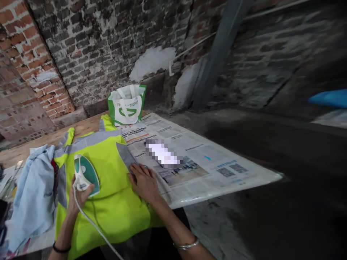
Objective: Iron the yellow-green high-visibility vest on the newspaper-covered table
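A bright yellow-green vest (108, 195) with grey bands lies spread over the table, its lower edge hanging toward me. My left hand (81, 191) is wrapped around the handle of a white and green clothes iron (93, 177), which rests on the vest's left half. From the iron's back a white cord (94, 225) runs down across the vest toward me. My right hand (145, 182) lies flat on the vest's right edge, by a grey band, with fingers stretched out and nothing held.
Newspaper (189, 184) covers the table's right part, and a phone with a lit, blurred screen (164, 153) lies on it. A white and green bag (127, 106) stands at the back. Light blue cloth (34, 195) lies on the left. A brick wall (103, 43) rises behind.
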### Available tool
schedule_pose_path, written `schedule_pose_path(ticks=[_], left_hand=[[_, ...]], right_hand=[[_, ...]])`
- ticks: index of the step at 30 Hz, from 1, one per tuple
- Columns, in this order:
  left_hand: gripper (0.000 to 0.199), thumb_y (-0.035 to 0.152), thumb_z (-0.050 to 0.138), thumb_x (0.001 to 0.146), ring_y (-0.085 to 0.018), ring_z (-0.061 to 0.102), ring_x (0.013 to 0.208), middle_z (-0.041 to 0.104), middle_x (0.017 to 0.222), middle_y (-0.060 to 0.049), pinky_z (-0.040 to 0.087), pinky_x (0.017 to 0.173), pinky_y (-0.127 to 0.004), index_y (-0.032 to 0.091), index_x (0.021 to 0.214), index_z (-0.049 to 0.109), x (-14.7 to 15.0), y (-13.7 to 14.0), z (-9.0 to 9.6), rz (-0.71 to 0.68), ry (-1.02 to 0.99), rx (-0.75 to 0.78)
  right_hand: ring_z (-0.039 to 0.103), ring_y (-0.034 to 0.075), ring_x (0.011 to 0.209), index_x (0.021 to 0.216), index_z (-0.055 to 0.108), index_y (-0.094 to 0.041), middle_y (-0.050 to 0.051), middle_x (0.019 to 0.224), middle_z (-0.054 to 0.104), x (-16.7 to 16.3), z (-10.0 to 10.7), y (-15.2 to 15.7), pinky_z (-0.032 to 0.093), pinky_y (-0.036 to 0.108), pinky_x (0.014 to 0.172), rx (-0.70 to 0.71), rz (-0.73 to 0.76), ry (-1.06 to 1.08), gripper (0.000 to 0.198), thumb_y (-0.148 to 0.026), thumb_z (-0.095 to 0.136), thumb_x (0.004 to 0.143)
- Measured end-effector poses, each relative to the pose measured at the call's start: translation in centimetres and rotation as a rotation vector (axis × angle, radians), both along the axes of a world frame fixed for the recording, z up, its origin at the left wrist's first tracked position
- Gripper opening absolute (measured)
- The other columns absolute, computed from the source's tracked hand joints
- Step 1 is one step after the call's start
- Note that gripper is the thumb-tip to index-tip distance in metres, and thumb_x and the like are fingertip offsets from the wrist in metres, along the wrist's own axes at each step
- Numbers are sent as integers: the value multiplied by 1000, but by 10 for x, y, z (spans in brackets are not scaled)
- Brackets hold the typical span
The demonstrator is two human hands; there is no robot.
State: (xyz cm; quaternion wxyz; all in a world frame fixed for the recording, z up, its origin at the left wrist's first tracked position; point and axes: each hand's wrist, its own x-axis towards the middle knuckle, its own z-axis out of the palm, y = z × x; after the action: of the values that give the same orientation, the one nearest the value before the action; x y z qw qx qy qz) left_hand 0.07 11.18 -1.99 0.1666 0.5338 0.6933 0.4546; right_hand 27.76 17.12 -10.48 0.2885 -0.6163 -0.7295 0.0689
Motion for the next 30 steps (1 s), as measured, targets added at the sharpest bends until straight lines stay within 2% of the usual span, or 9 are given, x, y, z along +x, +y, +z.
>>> schedule_pose_path(ticks=[2, 5, 10, 13, 16, 21, 24, 27, 30], left_hand=[[69, 50, 85, 64, -30, 75, 94, 79, 109, -13, 62, 83, -41, 17, 122, 67, 8, -4, -1, -40, -4, -8], [68, 51, 83, 65, -29, 75, 95, 78, 111, -14, 62, 84, -40, 17, 122, 66, 16, 14, 2, -90, -8, -15], [47, 48, 85, 59, -28, 74, 90, 77, 87, -8, 59, 86, -41, 20, 93, 67, 22, 76, 13, -104, 9, -71], [42, 45, 86, 58, -29, 74, 91, 76, 83, -6, 58, 90, -43, 22, 88, 65, 26, 99, 15, -101, -1, -57], [49, 46, 86, 59, -29, 74, 91, 77, 85, -6, 59, 88, -43, 21, 96, 66, 30, 94, 11, -93, -9, -45], [73, 54, 83, 65, -29, 75, 94, 79, 105, -13, 60, 83, -40, 15, 124, 64, 38, 42, -4, -140, 0, -50], [77, 56, 82, 68, -29, 75, 100, 76, 119, -15, 61, 85, -39, 16, 130, 62, 43, 19, -10, -228, 1, -45], [69, 56, 81, 71, -30, 74, 103, 76, 116, -14, 61, 87, -41, 17, 125, 64, 47, 23, -9, -306, 40, -33], [63, 57, 81, 70, -28, 75, 93, 78, 104, -12, 62, 84, -41, 16, 117, 67, 54, 54, -2, -306, 114, -22]], right_hand=[[49, 34, 146, 142, 69, -20, 12, 154, 62, 0, -2, 0, 31, 53, 119, 15, -1, -2, 45, -30, 44, 105], [49, 33, 146, 142, 68, -19, 11, 154, 62, 1, -3, 0, 31, 52, 119, 10, 0, -13, 45, -30, 44, 105], [47, 32, 147, 142, 68, -19, 10, 155, 61, 1, 2, 0, 31, 51, 118, -26, -3, -15, 45, -29, 42, 106], [48, 31, 147, 142, 68, -20, 10, 154, 62, 1, 5, 1, 32, 50, 117, -34, -10, -14, 45, -28, 42, 107], [49, 32, 145, 140, 69, -22, 9, 153, 63, 1, 7, 2, 33, 51, 116, -14, -9, -3, 44, -28, 42, 107], [48, 32, 145, 141, 69, -21, 8, 154, 62, 0, 11, 3, 32, 52, 117, -22, 6, 28, 45, -28, 41, 107], [48, 32, 146, 141, 69, -22, 8, 154, 62, -2, 15, 4, 31, 52, 119, -25, -3, 47, 44, -28, 41, 108], [48, 32, 147, 140, 69, -23, 9, 154, 63, -3, 19, 5, 29, 52, 120, -18, -17, 56, 42, -28, 42, 108], [47, 32, 147, 141, 69, -22, 9, 154, 62, -3, 23, 5, 28, 53, 121, -21, -19, 59, 43, -30, 42, 109]])
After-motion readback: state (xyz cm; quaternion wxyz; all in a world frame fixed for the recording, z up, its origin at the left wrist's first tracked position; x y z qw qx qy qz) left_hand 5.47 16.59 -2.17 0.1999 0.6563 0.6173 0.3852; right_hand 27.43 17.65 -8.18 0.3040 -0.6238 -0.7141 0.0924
